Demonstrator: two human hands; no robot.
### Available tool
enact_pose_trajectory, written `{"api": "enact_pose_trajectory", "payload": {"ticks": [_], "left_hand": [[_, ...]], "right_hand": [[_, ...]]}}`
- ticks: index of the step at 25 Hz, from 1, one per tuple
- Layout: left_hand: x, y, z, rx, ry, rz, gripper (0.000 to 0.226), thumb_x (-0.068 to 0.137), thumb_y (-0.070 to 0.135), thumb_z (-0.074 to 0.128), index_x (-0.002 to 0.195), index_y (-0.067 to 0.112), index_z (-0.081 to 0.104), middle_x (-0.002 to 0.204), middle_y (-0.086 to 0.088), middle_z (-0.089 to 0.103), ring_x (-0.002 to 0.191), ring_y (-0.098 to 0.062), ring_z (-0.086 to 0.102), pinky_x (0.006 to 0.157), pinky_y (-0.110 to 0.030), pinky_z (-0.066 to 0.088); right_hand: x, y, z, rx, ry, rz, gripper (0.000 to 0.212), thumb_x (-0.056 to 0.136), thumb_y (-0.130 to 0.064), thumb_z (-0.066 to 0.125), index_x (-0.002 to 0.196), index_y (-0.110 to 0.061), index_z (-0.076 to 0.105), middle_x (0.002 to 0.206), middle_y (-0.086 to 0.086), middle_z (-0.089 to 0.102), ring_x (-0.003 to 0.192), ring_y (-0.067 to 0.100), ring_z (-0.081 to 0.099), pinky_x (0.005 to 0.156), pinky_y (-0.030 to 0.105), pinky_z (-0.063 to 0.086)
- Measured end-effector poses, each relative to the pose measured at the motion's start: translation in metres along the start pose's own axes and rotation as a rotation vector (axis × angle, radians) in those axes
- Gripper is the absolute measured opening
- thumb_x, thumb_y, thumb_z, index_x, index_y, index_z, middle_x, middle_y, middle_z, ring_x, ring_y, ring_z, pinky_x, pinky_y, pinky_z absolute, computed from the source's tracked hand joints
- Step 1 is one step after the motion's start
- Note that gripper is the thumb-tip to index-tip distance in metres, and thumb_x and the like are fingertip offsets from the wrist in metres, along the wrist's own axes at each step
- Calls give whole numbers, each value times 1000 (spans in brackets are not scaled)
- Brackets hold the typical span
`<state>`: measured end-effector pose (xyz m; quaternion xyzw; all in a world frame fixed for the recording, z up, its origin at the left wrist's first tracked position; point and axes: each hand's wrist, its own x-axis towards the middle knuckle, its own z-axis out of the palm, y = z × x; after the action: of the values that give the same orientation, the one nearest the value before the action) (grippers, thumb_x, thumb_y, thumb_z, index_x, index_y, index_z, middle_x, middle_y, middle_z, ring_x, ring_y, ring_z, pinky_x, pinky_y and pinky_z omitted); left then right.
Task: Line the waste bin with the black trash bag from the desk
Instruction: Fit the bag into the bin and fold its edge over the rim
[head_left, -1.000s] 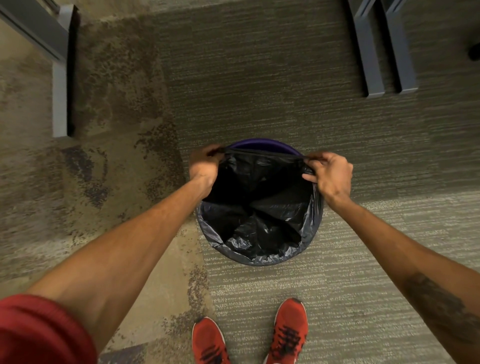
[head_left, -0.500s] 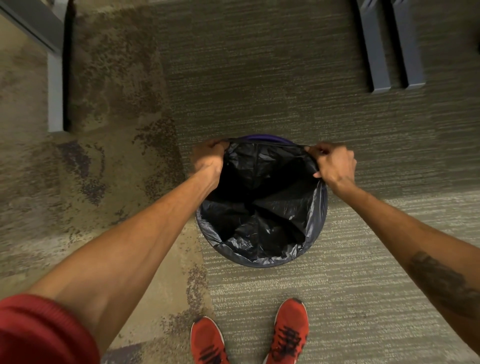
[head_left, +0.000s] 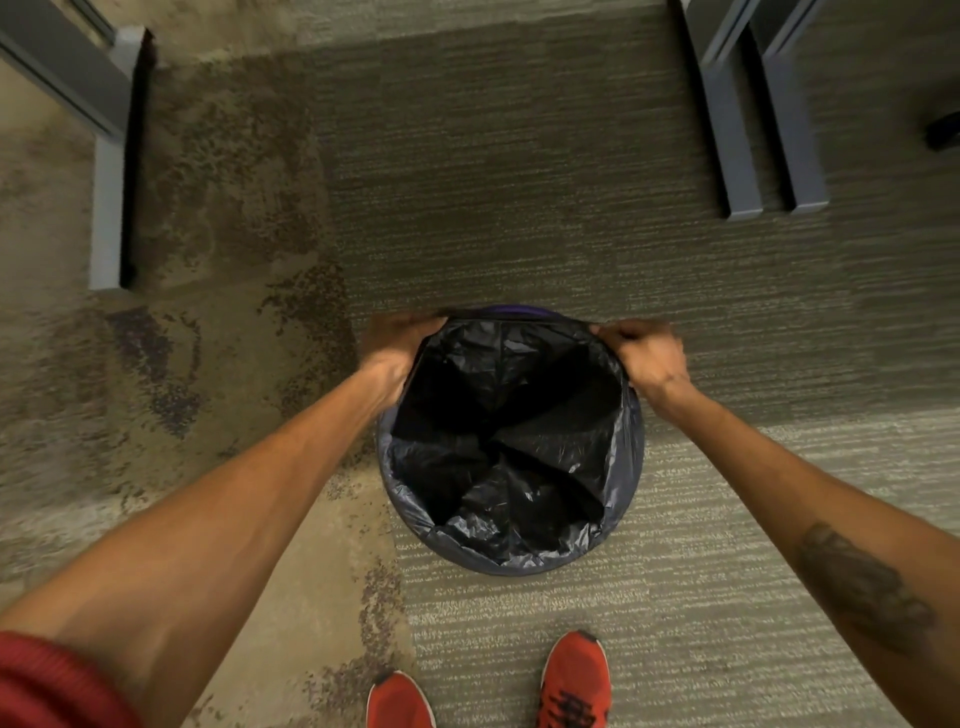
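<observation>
A round waste bin stands on the carpet in front of my feet, and only a thin purple strip of its far rim (head_left: 511, 310) shows. The black trash bag (head_left: 509, 447) fills the bin, its crinkled plastic folded over the near and side rim. My left hand (head_left: 395, 345) grips the bag's edge at the far left of the rim. My right hand (head_left: 647, 356) pinches the edge at the far right. The bag's far edge is stretched taut between both hands, just inside the purple rim.
Grey desk legs (head_left: 727, 130) stand at the back right, and another grey leg (head_left: 109, 197) at the back left. A dark object (head_left: 943, 130) sits at the right edge. My red shoes (head_left: 574, 680) are close to the bin's near side. Carpet surrounds the bin.
Both hands have moved farther apart and toward the far rim, pulling the bag's far edge outward. Much less of the purple rim shows now.
</observation>
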<state>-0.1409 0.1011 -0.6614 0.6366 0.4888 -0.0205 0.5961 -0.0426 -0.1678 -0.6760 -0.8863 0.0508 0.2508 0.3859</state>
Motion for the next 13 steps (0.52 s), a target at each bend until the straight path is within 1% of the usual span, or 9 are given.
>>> {"api": "enact_pose_trajectory", "payload": {"ticks": [1, 2, 3, 4, 6, 8, 11, 12, 13], "left_hand": [[-2, -4, -3, -3, -21, 35, 13, 86, 10, 76, 96, 1, 74, 87, -5, 76, 74, -12, 69, 81, -30, 55], [-5, -7, -5, -16, -37, 55, 16, 86, 7, 75, 100, -1, 73, 96, -12, 75, 83, -18, 69, 88, -35, 54], [-7, -10, -9, -49, -64, 55, 16, 87, 5, 74, 101, -1, 72, 101, -17, 73, 89, -23, 67, 93, -37, 53], [-8, -14, -14, -102, -96, 43, 11, 88, 3, 73, 98, 0, 71, 98, -16, 73, 87, -24, 68, 92, -37, 54], [-9, -22, -27, -174, -170, 12, 5, 89, 5, 72, 92, 2, 71, 83, -6, 76, 73, -16, 72, 79, -28, 60], [-11, -35, -40, -131, -200, 29, 13, 88, 10, 74, 97, 1, 74, 78, 0, 77, 68, -11, 73, 68, -21, 60], [-13, -47, -48, -109, -126, 103, 4, 86, 13, 76, 90, 14, 77, 74, 10, 78, 68, -3, 73, 66, -14, 57], [-13, -48, -47, -96, -90, 124, 6, 86, 13, 77, 90, 17, 77, 75, 12, 78, 69, -2, 73, 66, -13, 56], [-12, -47, -46, -71, -56, 144, 10, 85, 13, 77, 95, 15, 78, 79, 12, 78, 71, -2, 72, 70, -13, 56]], "right_hand": [[0, -1, 1, 14, -8, -3, 34, 89, -51, 68, 97, -21, 81, 98, 0, 78, 100, 21, 71, 91, 37, 56], [1, -2, 3, 54, -13, -9, 29, 89, -48, 70, 95, -22, 81, 95, -1, 79, 97, 19, 72, 87, 34, 57], [1, -3, 5, 144, -26, -13, 23, 89, -42, 72, 92, -22, 81, 93, -1, 79, 95, 19, 73, 85, 32, 58], [0, -5, 9, 258, -52, -6, 15, 90, -35, 74, 91, -21, 81, 93, 0, 79, 94, 20, 74, 85, 31, 59], [-2, -8, 14, 408, -126, 25, 8, 90, -26, 74, 91, -20, 80, 91, 3, 80, 93, 21, 75, 85, 29, 60], [-4, -12, 17, 462, -207, 71, 11, 91, -25, 74, 96, -17, 80, 91, 4, 81, 90, 21, 76, 81, 26, 61], [-6, -17, 25, 451, -264, 86, 22, 93, -29, 72, 103, -10, 78, 87, 3, 81, 77, 14, 77, 67, 18, 59], [-6, -20, 27, 450, -260, 88, 24, 93, -29, 72, 103, -7, 78, 87, 4, 81, 73, 12, 76, 63, 16, 57], [-5, -22, 30, 449, -250, 94, 25, 94, -28, 71, 102, -6, 78, 87, 6, 80, 69, 11, 75, 60, 15, 56]]}}
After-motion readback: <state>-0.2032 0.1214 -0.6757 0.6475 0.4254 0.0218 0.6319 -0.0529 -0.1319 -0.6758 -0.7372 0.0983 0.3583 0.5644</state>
